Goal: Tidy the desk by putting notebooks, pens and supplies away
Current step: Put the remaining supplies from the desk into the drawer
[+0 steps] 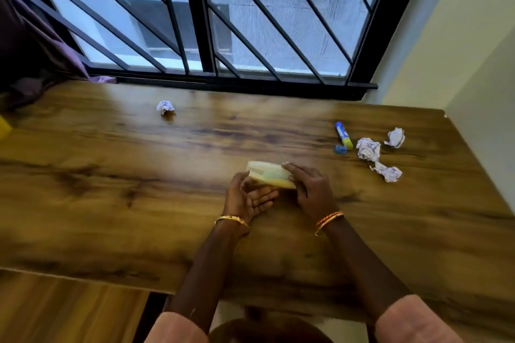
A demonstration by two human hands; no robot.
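The right hand (309,189) has its grip clamped on a blurred pale yellow packet (266,174) over the tabletop (111,175). The left hand (248,199) lies palm up beside it, grip apart.

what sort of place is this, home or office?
Probably a home study corner: a wood-grain desk against a barred window, a curtain at its left, a glue stick and crumpled paper on the desk. The right hand grips a pale pouch.

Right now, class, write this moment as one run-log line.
right hand: grips yellow pouch | left hand: open, at its left end | glue stick: uncapped, cap beside | paper balls: three by glue stick, one apart
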